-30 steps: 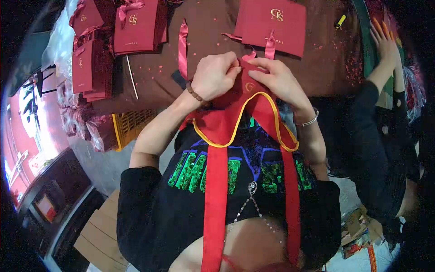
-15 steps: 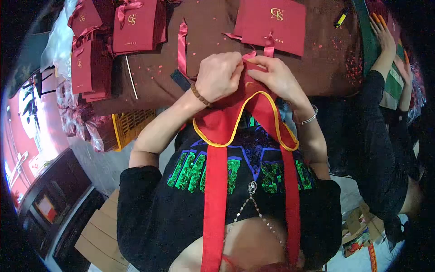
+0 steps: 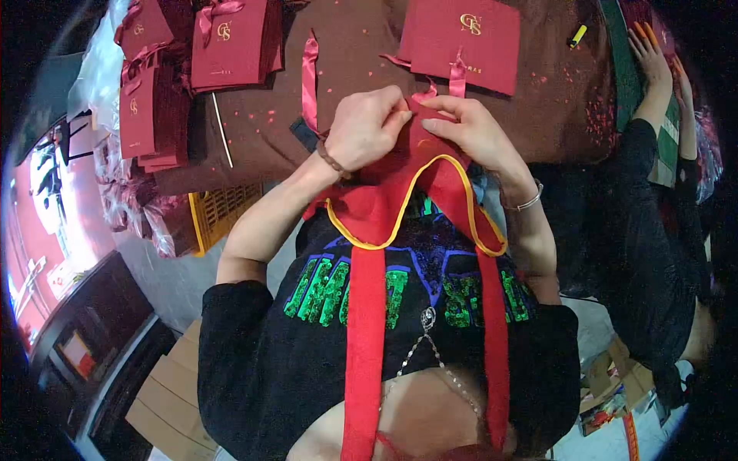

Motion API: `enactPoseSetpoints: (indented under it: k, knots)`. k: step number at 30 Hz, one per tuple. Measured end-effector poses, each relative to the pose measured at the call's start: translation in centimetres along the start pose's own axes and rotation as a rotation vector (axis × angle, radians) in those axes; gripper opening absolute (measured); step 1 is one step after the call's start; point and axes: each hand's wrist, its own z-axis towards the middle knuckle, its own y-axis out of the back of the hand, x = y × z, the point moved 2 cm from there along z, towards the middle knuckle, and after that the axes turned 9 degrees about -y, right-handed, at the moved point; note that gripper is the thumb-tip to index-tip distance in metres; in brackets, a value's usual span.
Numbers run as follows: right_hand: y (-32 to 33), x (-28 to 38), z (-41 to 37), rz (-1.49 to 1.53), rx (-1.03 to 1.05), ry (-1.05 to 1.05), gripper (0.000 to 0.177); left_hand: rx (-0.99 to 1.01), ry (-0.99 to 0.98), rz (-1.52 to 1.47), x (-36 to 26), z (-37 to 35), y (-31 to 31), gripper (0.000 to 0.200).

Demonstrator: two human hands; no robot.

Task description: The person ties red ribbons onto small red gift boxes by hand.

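Note:
In front of my apron's chest, both hands are working close together. My left hand (image 3: 367, 129) is closed in a pinch beside a short pink-red satin ribbon (image 3: 422, 95). My right hand (image 3: 470, 132) is closed too, with index finger and thumb at the same ribbon. Below the fingertips is a dark red piece with a faint gold mark (image 3: 424, 143), apparently a gift bag; its lower part merges with the red apron (image 3: 366, 213) edged in yellow. My fingers partly hide the ribbon's ends.
A flat stack of dark red gift bags (image 3: 461, 46) lies just beyond my hands. More bag stacks (image 3: 231, 46) stand at the left, near a loose ribbon (image 3: 310, 81) and a white stick (image 3: 222, 131). A yellow lighter (image 3: 578, 36) lies right; a co-worker's hand (image 3: 652, 58) is beyond it.
My left hand has turned slightly and its fingers have shifted a little at the ribbon. My right hand is nearly unmoved. The co-worker's lower hand has moved up.

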Motion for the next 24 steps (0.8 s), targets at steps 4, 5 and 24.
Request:
enactPoseSetpoints:
  k: [4,5,24]
  knots:
    - [-0.2,0.4,-0.4,-0.148,-0.057,0.043,0.037,-0.045,-0.131,0.181,-0.6,-0.1,0.1,0.011]
    - [-0.2,0.7,-0.6,-0.184,-0.077,0.061,0.038,-0.023,-0.089,0.181,-0.7,-0.1,0.3,0.013]
    - [0.0,0.6,-1.3,-0.179,-0.131,0.079,0.034,-0.016,-0.212,0.331,-1.4,0.2,-0.3,0.013]
